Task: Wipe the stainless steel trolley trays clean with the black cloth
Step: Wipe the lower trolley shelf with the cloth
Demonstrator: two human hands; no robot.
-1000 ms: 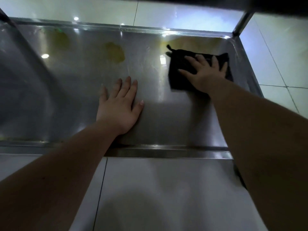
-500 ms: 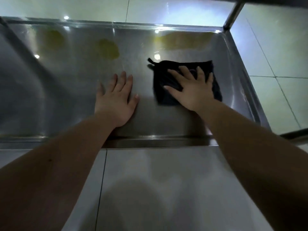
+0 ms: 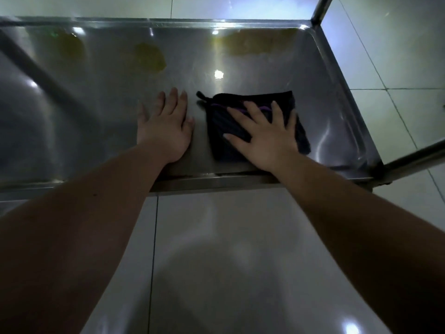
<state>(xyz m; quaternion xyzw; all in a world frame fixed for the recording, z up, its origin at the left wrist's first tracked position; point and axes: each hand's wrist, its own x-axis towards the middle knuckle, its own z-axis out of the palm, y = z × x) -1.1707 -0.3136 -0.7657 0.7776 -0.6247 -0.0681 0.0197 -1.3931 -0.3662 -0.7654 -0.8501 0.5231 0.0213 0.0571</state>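
The right hand (image 3: 265, 136) lies flat on the black cloth (image 3: 231, 138), fingers spread and straight, and presses it onto the steel tray (image 3: 337, 97). The cloth rests near the front edge of the tray, in its right half (a small loop sticks out at its far left corner). The left hand (image 3: 166, 128) lies just beside the cloth, palm down on the bare metal, fingers straight and close together. Yellowish stains (image 3: 150, 57) show toward the far side of the tray. White floor tiles (image 3: 228, 249) lie below.
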